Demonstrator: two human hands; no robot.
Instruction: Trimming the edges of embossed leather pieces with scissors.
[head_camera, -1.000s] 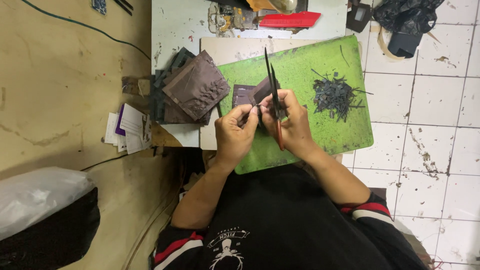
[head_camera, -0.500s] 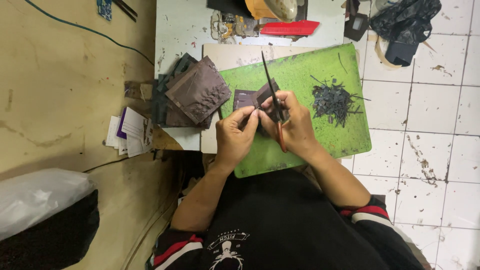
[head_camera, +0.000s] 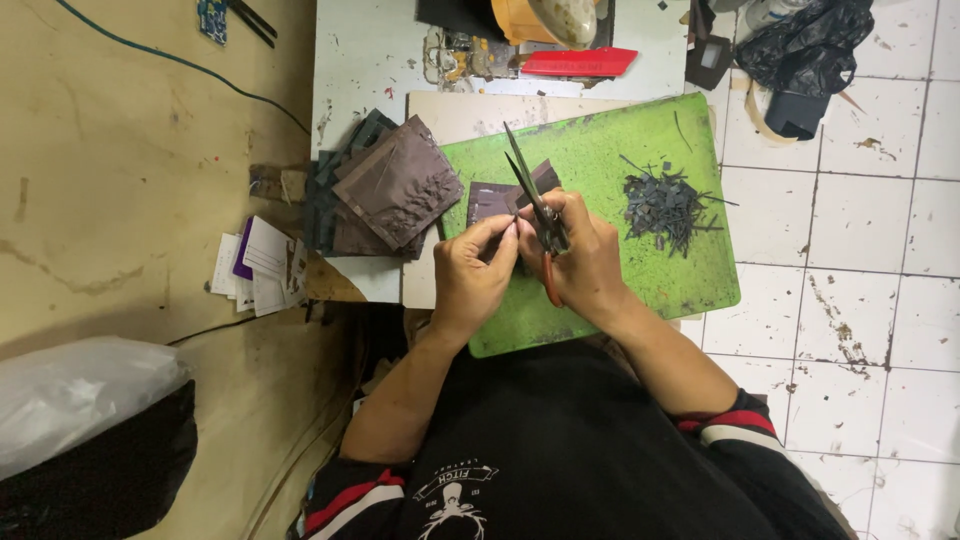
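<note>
Both hands are up over the green cutting mat (head_camera: 600, 160), and that mat is our landmark. The right hand (head_camera: 585, 262) is wrapped around a pair of scissors (head_camera: 535, 205): fingers curled tight through the orange-red handle loop, dark blades parted in a slim V and pointing away from the person, toward the mat's far edge. The left hand (head_camera: 475, 270) sits just beside it, thumb and fingertips pinched narrow on something small right at the base of the blades; what it pinches is too small to make out.

Directly under the blades, on the mat's left half, lies a dark brown leather piece (head_camera: 495, 200), flat, roughly rectangular, matte, with a corner peeking out past the scissors on the right side. It looks thin and neatly cut along its edges.

On the mat's right half sits a heap of offcuts (head_camera: 665, 205), thin dark slivers and strips tangled in a loose pile, well apart from the hands.

Just off the mat's left edge, on the worktop (head_camera: 360, 70), a stack of brown leather panels (head_camera: 395, 185) fans out, the top one showing a stitched or embossed pattern. Further left of that, at the worktop's edge, some white and purple cards (head_camera: 255, 265).

Beyond the mat's far edge, a red flat tool (head_camera: 565, 62) lies beside a yellow object (head_camera: 545, 18). Off the mat's right corner, on the white tiled floor (head_camera: 850, 250), a black bag (head_camera: 800, 50).
</note>
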